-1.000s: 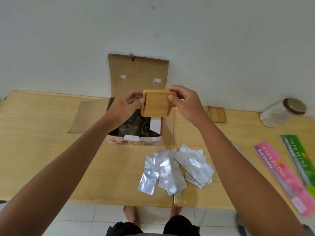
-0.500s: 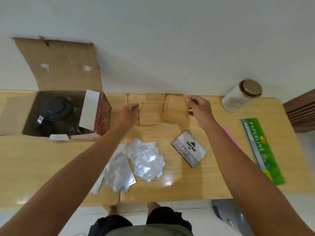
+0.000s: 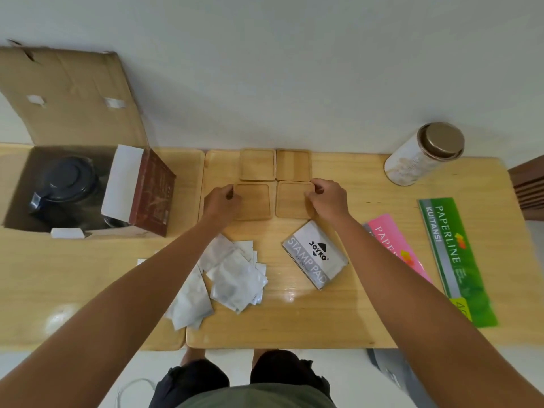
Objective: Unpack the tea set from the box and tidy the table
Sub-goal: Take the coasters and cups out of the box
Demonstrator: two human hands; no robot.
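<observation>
On the table (image 3: 338, 313), four coasters (image 3: 256, 164)

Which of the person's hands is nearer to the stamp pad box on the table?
Right. The right hand rests on a wooden coaster just above the stamp pad box; the left hand is farther away, up and to the box's left.

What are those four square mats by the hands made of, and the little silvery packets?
The square mats look like light wood or bamboo: pale grain, raised rims, matte finish. The silvery packets look like foil or metallised plastic, creased and dully reflective; which one cannot be told.
</observation>
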